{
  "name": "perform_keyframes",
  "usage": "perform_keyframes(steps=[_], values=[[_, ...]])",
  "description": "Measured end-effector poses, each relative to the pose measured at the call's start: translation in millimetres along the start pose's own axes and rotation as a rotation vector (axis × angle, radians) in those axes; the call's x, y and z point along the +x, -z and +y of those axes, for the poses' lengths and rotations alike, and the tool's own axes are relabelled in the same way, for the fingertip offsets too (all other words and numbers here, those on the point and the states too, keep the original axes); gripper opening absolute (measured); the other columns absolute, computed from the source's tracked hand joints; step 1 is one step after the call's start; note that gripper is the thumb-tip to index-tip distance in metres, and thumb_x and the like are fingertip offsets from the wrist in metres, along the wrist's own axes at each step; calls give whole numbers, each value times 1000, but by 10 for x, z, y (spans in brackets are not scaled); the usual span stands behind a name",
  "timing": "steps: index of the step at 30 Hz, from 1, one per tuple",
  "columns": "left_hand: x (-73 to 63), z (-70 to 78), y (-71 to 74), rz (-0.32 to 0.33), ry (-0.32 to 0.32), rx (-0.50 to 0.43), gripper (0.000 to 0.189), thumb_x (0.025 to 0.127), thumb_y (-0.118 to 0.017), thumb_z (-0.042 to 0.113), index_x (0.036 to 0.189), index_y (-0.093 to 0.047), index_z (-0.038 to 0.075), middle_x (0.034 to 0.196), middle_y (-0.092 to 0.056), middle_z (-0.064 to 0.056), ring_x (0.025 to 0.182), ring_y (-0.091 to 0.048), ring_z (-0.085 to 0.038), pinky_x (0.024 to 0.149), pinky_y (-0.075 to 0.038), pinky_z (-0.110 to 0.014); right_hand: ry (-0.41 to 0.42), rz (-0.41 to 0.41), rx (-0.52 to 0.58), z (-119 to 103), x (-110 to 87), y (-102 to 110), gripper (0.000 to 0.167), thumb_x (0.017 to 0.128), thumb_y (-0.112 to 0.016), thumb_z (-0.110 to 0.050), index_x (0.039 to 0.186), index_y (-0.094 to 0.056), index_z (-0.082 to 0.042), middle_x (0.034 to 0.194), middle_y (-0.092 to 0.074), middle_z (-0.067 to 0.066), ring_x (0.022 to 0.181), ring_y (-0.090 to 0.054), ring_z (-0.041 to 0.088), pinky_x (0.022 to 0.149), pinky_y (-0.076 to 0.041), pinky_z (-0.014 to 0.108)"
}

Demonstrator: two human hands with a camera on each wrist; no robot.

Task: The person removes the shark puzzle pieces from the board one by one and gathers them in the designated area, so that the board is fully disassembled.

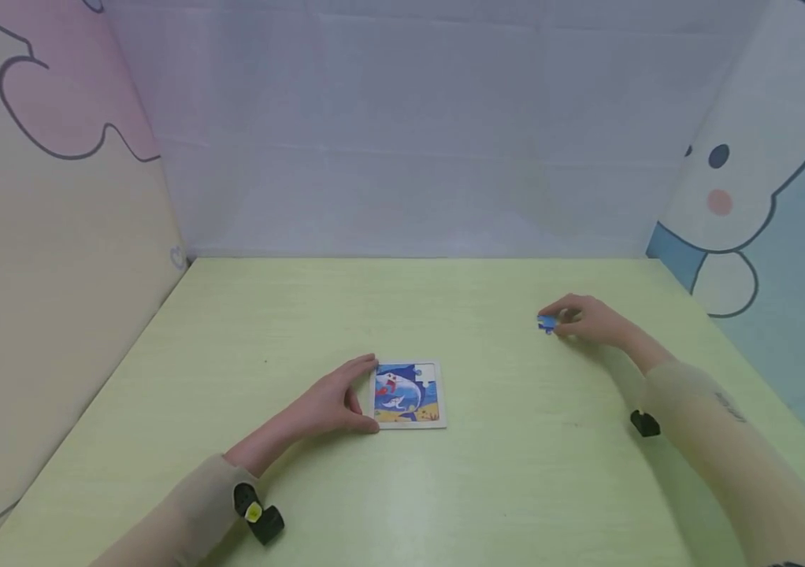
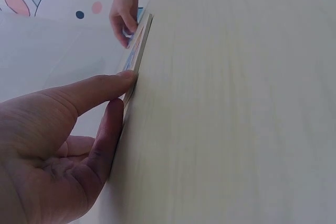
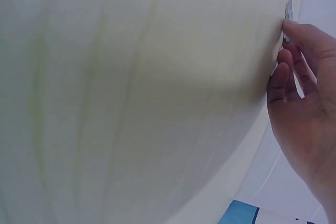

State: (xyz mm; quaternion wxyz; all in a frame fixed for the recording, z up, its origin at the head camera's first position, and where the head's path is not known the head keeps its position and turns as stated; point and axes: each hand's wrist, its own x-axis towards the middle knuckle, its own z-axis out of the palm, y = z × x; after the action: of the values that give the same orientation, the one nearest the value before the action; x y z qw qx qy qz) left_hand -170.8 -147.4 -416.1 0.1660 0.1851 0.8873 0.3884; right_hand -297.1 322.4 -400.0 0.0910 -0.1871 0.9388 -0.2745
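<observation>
The left hand (image 1: 332, 403), thumb and fingers spread wide, holds a puzzle (image 1: 408, 398) just below center; at right, the right hand (image 1: 592, 321) pinches a blue piece (image 1: 547, 322).

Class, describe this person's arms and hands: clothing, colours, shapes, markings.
The left hand and right hand are bare. The left sleeve and right sleeve are pale beige, the right with a small grey marking. A blocky black device with a yellow patch sits at the left wrist; a black block shows near the right.
</observation>
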Motion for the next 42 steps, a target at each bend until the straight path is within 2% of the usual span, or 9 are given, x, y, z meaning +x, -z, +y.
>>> perform_keyframes(steps=[6,9,12,16,27,35,42], values=[[-14,14,30,2,-3,-15,97,74,-87,21,154,-33,8,164,-26,-6,69,-60,-10,61,-48,-21,-15,-14,33,33,-29,30,39,93,-68,-15,130,-63,-4,130,-62,22,116,-58,36,96,-46,43],[-20,7,33,1,-2,-15,98,74,-87,21,154,-33,8,164,-27,-6,69,-60,-10,61,-48,-21,-23,-19,45,66,-37,30,40,93,-69,-18,129,-63,-4,127,-64,22,113,-60,33,94,-46,38],[-22,0,32,6,2,-17,99,73,-88,22,154,-33,8,163,-28,-6,69,-60,-10,61,-48,-21,-37,-13,49,104,-43,30,40,92,-70,-21,129,-64,-6,121,-66,18,104,-61,24,88,-46,27],[-22,-4,33,12,5,-11,100,73,-88,22,154,-32,7,163,-29,-7,69,-61,-10,61,-48,-22,-58,-16,60,129,-54,27,41,92,-71,-26,129,-64,-9,117,-66,14,96,-55,15,82,-44,24],[18,-4,14,36,6,-13,96,73,-88,25,152,-37,11,162,-31,-4,66,-59,-9,60,-48,-21,-70,-28,139,142,-110,46,42,92,-70,-29,129,-64,-9,114,-61,11,93,-51,11,77,-45,22],[34,-1,7,53,-5,-18,97,72,-89,24,152,-37,9,161,-33,-6,65,-59,-9,60,-49,-21,-82,-29,132,108,-133,63,43,92,-70,-28,129,-63,-9,115,-61,13,94,-50,13,78,-45,22],[25,-13,-13,41,-5,-8,96,73,-88,25,152,-37,12,162,-31,-3,65,-59,-9,59,-49,-21,-86,-38,153,102,-140,55,44,91,-71,-26,130,-63,-7,117,-62,14,94,-51,12,77,-45,21]])
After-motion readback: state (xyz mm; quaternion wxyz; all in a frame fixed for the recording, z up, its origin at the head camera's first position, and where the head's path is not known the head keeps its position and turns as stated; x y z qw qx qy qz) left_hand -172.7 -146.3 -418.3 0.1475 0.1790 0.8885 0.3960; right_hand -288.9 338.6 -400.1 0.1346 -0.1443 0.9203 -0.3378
